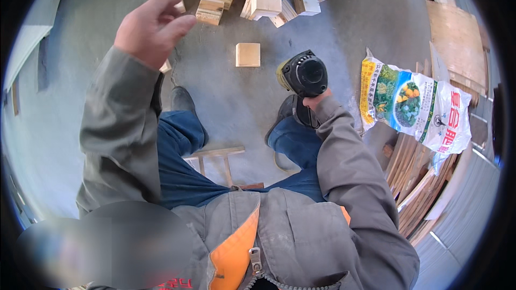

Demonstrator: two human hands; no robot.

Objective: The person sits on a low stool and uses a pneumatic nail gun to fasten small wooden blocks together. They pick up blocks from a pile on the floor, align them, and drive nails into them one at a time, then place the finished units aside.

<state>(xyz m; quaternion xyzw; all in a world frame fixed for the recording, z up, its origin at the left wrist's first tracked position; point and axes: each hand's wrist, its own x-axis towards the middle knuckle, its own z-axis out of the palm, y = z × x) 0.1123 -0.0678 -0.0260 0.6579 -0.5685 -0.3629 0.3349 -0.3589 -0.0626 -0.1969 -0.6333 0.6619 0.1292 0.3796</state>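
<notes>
My right hand [317, 100] is closed around the handle of a nail gun [305, 74] with a round black cap and a yellowish body. The tool is held over my right shoe, and its nose is hidden beneath it. My left hand [156, 29] is raised at the upper left, thumb apart from the bent fingers, with nothing visible in it. Beyond its fingertips lies the heap of wooden blocks [209, 11]. A single square wooden block [248, 55] rests on the floor between the hands, touched by neither.
A printed white and yellow sack [414, 102] lies at the right, above stacked wooden strips [408, 172]. Plywood sheets [457, 37] are at the far right. A small wooden frame [215, 153] stands between my legs. My shoes [185, 104] are on the concrete floor [231, 102].
</notes>
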